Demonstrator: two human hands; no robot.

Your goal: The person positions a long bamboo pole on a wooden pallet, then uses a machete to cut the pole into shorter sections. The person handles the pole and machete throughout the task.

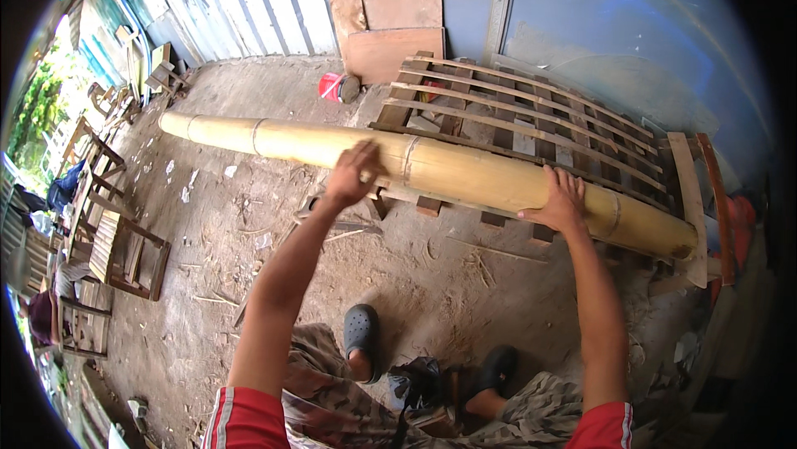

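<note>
The head view looks down at a thick, pale yellow bamboo pole (432, 168) lying across a dirt floor (249, 225), running from the upper left toward the lower right. Its right half rests on a low wooden slat rack (531, 113) that sits against a blue wall (598, 26), while its left half reaches out over the floor.

The left hand (355, 173) lies on the near side of the pole close to one of its ring joints, fingers spread and pressing flat, not closed around it. The right hand (558, 200) rests further right on the top of the pole, palm down with the fingers loosely splayed over the curve; it too presses rather than grips. Both forearms reach up from the lower edge, with red sleeves at the shoulders.

Below, the person's feet in dark clogs (362, 331) stand on the floor, legs in camouflage trousers. A red bucket (332, 85) lies beyond the pole near leaning wooden boards (390, 17). Wooden chair frames (124, 254) stand at the left.
</note>
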